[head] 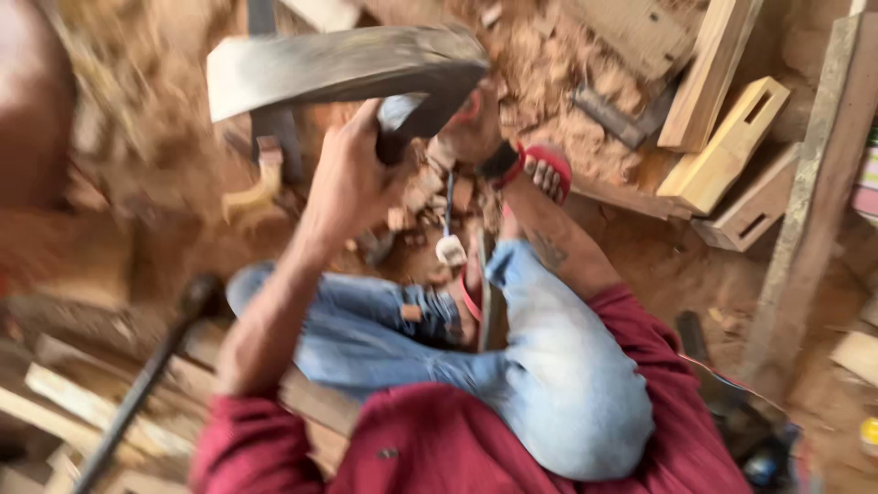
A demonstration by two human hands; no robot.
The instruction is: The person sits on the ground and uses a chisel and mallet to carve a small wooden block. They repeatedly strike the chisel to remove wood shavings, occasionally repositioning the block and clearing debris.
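Observation:
My left hand [352,174] is raised and closed around the dark handle of an adze-like tool with a wide grey blade [338,69], blurred by motion. My right hand [471,119] reaches forward to a pile of small reddish wood pieces [416,197] on the ground and is partly hidden behind the tool's head. A red and black band [540,165] sits at that wrist. Its grip is too blurred to read. My legs in blue jeans [549,375] are folded beneath.
Pale wooden blocks with cut slots [732,146] lie at the right beside a long upright plank [814,183]. A dark rod [146,384] crosses wood offcuts [55,402] at lower left. A white plug on a cord [450,249] and sawdust [549,82] lie ahead.

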